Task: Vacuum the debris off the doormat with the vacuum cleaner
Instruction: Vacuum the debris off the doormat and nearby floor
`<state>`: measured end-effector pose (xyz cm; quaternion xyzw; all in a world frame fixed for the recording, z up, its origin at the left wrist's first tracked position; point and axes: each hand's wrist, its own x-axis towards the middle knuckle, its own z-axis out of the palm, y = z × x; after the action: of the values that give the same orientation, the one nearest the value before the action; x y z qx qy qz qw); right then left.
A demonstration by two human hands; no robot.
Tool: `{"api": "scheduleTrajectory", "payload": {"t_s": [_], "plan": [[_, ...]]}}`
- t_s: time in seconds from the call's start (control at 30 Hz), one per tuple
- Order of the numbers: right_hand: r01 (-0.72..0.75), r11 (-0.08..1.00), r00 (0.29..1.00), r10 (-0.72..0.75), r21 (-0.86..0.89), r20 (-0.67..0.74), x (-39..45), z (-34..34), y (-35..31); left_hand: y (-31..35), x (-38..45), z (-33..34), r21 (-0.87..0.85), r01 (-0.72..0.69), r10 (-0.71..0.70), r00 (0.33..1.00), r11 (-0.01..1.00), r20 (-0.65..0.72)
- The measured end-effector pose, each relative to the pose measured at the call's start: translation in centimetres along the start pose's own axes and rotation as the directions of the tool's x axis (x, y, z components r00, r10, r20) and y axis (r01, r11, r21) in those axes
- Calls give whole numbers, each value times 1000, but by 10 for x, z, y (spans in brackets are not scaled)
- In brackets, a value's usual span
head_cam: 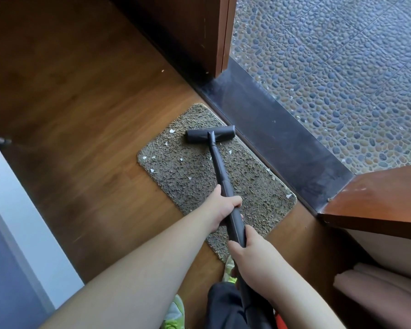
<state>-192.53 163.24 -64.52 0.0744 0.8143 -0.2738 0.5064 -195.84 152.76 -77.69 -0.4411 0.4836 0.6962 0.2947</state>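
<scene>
The stiff black vacuum tube (223, 179) is held tight by the left hand (220, 207) and the right hand (252, 255), one above the other. Its head (209, 134) is set on the soft doormat (199, 176) near the far edge, where light white bits (171, 131) can be sucked up easily.

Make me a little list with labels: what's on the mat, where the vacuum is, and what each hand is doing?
mat: brown and shaggy, lying on the wood floor beside the dark sill
bits: white scraps scattered over the mat, mostly its far half
vacuum head: on the mat's far end
tube: runs from the head back to the hands
left hand: grips the tube, farther down
right hand: grips the tube, nearer the body
</scene>
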Motion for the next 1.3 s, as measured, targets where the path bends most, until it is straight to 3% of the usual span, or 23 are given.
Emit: {"api": "scheduleTrajectory", "payload": {"t_s": [0.4, 0.6, 0.97, 1.3], "plan": [[-36, 995, 999, 39, -91, 31, -30, 25, 9, -33, -29, -9, 16, -9, 9, 1000, 1000, 3], [25, 998, 999, -23, -58, 30, -27, 20, -4, -15, -30, -19, -31, -71, 70, 997, 997, -17], [104, 994, 991, -100, -39, 89, 32, 40, -66, 29, -6, -87, -1, -80, 78, 974, 997, -214], [92, 994, 991, -87, -54, 98, 35, 47, -63, 25, -3, -93, -3, -41, 40, 982, 999, -186]]}}
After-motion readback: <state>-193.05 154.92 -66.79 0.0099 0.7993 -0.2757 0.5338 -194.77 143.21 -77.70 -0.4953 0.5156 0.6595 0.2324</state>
